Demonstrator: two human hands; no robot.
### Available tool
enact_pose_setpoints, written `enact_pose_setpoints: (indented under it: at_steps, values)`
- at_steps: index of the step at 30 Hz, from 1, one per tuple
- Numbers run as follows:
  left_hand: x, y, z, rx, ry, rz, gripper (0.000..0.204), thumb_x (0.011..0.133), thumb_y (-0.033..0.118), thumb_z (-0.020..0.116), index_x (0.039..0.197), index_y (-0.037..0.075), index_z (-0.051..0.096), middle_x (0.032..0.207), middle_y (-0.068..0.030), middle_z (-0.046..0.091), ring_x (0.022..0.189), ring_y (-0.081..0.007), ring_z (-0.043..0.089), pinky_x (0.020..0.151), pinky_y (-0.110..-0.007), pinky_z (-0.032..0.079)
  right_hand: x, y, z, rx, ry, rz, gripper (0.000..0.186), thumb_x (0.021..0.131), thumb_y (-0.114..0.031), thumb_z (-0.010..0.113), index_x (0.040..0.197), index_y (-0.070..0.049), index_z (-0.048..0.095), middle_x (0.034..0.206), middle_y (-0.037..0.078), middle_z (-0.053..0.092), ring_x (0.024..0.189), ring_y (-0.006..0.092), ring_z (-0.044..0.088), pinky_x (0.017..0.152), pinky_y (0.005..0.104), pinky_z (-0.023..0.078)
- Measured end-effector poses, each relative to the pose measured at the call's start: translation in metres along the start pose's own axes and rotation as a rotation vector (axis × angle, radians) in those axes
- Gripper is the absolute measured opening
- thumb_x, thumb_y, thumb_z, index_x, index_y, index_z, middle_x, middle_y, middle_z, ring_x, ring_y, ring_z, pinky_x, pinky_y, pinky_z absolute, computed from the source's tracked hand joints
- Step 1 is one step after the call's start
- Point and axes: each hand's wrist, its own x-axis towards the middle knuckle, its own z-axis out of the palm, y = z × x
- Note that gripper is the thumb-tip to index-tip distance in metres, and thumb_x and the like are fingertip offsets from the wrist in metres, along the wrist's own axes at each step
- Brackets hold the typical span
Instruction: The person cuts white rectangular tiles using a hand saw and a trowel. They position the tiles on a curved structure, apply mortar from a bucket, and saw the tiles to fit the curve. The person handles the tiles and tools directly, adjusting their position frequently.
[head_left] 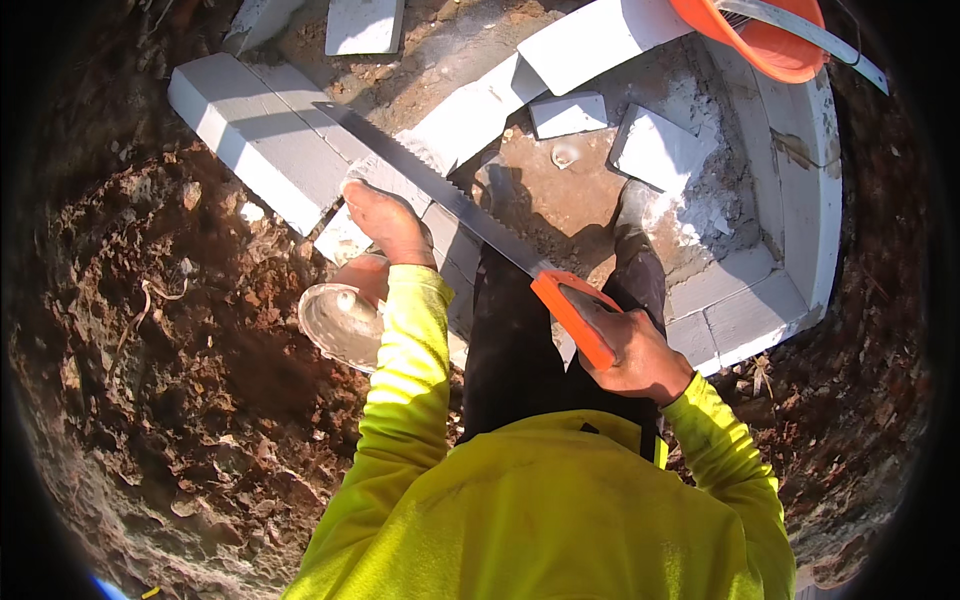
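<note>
Your right hand (635, 355) is closed around the saw (465, 212), which crosses over the block (390, 182). Your left hand (392, 224) sits just beside it, its grip unclear; a sideways skip could cut that hand.

Upper body: long-sleeved top (600, 510), vivid yellow leaning to lime, plain cloth, faint darker smudges across the front. Small black detail (590, 428) near the hem; too small to identify. Left sleeve (408, 345) full length, bunched in close crosswise wrinkles along the forearm, greyish soiling toward the cuff (420, 275). Right sleeve (722, 432) same yellow, same rippled folds, snug at the wrist. Left hand (392, 225) and right hand (640, 352) both bare. Lower body: trousers (512, 350), near-black, dusty lower down. Footwear: right shoe (632, 208) greyish, dusted pale; left shoe (493, 182) deep in shadow, detail unclear.
</note>
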Motion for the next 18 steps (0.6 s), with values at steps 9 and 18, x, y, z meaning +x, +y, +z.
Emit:
enact_pose_setpoints:
  at_steps: [9, 18]
  values:
    - [0.005, -0.005, -0.004, -0.101, 0.003, -0.174, 0.05, 0.103, 0.037, 0.034, 0.108, -0.009, 0.053, 0.105, -0.0125, 0.053, 0.096, -0.0219, 0.044, 0.092, -0.034, 0.037, 0.001, 0.027, 0.011, -0.016, -0.02, 0.017, 0.077, 0.076, -0.003, 0.062, 0.149, -0.011, 0.039, 0.107, 0.02, 0.066, 0.097, 0.0396, 0.064, 0.08, 0.0431, 0.052]
    - [0.009, -0.011, -0.003, -0.116, 0.044, -0.186, 0.059, 0.103, 0.041, 0.034, 0.12, -0.012, 0.053, 0.119, -0.0171, 0.055, 0.106, -0.025, 0.048, 0.1, -0.035, 0.036, 0.046, 0.06, 0.02, 0.128, 0.115, -0.156, 0.057, 0.078, -0.006, 0.066, 0.134, -0.006, 0.054, 0.109, 0.023, 0.064, 0.088, 0.0407, 0.064, 0.076, 0.0401, 0.054]
